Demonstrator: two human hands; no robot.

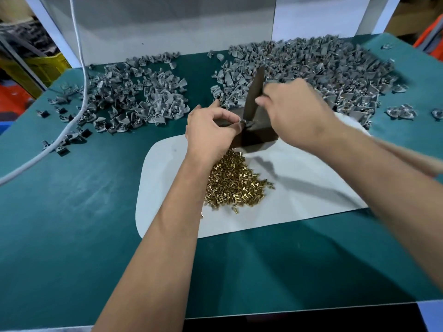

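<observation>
At the green desk (72,212), my left hand (211,130) pinches a small grey part (242,121) on the dark block (256,136) atop the white sheet (311,188). My right hand (292,111) grips the upright lever (255,89), with brass rivets (237,183) heaped just beside.

Glossy brass-coloured pins (235,183) shone on a smooth, matt white sheet (311,188) in front of the dark, dull metal block (256,136) and its worn lever (255,92). Behind the block, heaps of matt grey castings (311,73) covered the scuffed green mat (84,224).
</observation>
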